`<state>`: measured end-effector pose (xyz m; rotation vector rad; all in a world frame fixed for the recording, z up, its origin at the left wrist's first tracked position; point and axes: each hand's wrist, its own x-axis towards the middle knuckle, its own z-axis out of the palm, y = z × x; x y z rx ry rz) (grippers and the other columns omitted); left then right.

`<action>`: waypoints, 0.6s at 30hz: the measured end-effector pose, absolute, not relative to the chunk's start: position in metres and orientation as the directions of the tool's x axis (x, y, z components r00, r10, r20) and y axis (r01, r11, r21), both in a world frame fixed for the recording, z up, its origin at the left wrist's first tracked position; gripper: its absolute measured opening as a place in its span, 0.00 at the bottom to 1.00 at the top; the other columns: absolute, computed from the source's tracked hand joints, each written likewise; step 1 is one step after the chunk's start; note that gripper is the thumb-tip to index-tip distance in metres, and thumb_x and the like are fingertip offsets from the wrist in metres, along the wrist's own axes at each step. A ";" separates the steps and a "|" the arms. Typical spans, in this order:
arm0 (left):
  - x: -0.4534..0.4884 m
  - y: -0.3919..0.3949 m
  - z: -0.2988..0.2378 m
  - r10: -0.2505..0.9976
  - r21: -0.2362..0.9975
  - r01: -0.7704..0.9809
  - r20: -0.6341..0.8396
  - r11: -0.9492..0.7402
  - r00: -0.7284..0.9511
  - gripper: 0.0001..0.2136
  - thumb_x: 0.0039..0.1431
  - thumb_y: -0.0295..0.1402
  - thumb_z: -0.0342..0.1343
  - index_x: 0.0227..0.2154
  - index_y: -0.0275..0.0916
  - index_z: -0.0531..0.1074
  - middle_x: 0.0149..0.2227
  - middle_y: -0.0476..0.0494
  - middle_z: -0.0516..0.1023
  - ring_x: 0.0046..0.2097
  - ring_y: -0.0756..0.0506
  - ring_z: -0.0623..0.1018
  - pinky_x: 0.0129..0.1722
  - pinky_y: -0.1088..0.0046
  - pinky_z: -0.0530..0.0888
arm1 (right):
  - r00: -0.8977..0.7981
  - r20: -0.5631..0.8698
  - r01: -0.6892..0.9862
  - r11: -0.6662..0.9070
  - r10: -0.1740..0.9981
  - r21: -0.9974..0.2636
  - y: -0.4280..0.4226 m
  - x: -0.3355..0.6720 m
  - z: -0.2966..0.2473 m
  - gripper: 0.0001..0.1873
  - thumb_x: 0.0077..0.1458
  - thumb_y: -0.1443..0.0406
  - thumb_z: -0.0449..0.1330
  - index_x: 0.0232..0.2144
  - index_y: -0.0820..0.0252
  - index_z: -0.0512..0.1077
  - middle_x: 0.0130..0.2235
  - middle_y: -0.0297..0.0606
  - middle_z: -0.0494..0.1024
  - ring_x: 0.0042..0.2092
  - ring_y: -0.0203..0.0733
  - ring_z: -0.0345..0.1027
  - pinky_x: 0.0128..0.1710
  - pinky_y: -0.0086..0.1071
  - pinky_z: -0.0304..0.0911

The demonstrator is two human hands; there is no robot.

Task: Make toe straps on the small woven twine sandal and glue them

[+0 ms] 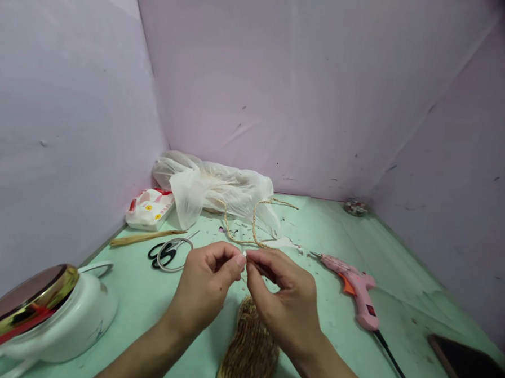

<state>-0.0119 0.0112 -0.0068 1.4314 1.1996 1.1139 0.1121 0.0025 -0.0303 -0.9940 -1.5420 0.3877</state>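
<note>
My left hand (207,285) and my right hand (286,301) meet at the fingertips over the middle of the table. Between them the fingers pinch a small white piece (244,254), too small to make out what it is. Below the hands lies a brown woven straw piece (250,349), its right side partly covered by my right hand. A braided straw cord (254,223) loops on the table just beyond the fingertips.
To the right lies a pink glue gun (359,287) with a black cable. Black-handled scissors (160,254) and a metal ring (159,261) are at left, near a white pot (88,321). A plastic bag (236,182) and tissue pack (150,209) stand behind; a dark phone-like slab (471,370) lies front right.
</note>
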 end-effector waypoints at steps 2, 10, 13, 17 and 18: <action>-0.012 0.010 -0.006 0.985 0.967 0.205 0.135 -0.154 0.106 0.08 0.51 0.34 0.53 0.20 0.36 0.68 0.21 0.51 0.67 0.27 0.50 0.67 0.29 0.75 0.65 | 0.091 0.553 0.312 0.504 0.828 -0.806 0.002 0.112 -0.030 0.07 0.48 0.72 0.58 0.30 0.60 0.75 0.28 0.36 0.78 0.28 0.37 0.72 0.27 0.28 0.70; -0.013 0.010 -0.006 0.952 0.911 0.289 0.255 -0.295 0.167 0.08 0.52 0.31 0.52 0.21 0.36 0.68 0.23 0.50 0.69 0.28 0.50 0.68 0.30 0.76 0.66 | 0.114 0.567 0.333 0.506 0.816 -0.796 0.002 0.115 -0.033 0.06 0.48 0.70 0.58 0.29 0.61 0.76 0.24 0.35 0.77 0.22 0.34 0.68 0.22 0.28 0.66; -0.014 0.010 -0.007 0.959 0.928 0.259 0.229 -0.267 0.168 0.09 0.51 0.32 0.53 0.19 0.36 0.68 0.20 0.51 0.68 0.26 0.51 0.67 0.27 0.77 0.64 | 0.186 0.488 0.282 0.429 0.853 -0.858 -0.002 0.113 -0.030 0.05 0.46 0.68 0.59 0.27 0.62 0.75 0.22 0.34 0.76 0.21 0.34 0.68 0.21 0.27 0.65; -0.017 0.014 -0.007 0.969 0.964 0.203 0.127 -0.170 0.210 0.09 0.49 0.33 0.54 0.18 0.35 0.69 0.17 0.52 0.66 0.23 0.53 0.64 0.23 0.78 0.62 | 0.170 0.258 0.099 0.244 0.951 -0.965 -0.005 0.111 -0.022 0.05 0.45 0.66 0.59 0.25 0.62 0.74 0.17 0.31 0.72 0.19 0.32 0.66 0.19 0.24 0.63; -0.018 0.016 -0.006 0.969 0.963 0.210 0.120 -0.167 0.218 0.09 0.48 0.33 0.55 0.18 0.35 0.69 0.17 0.52 0.66 0.23 0.53 0.64 0.23 0.78 0.62 | 0.150 0.189 0.046 0.184 0.970 -0.982 -0.005 0.111 -0.020 0.05 0.44 0.66 0.59 0.24 0.62 0.73 0.17 0.30 0.71 0.18 0.31 0.65 0.18 0.24 0.63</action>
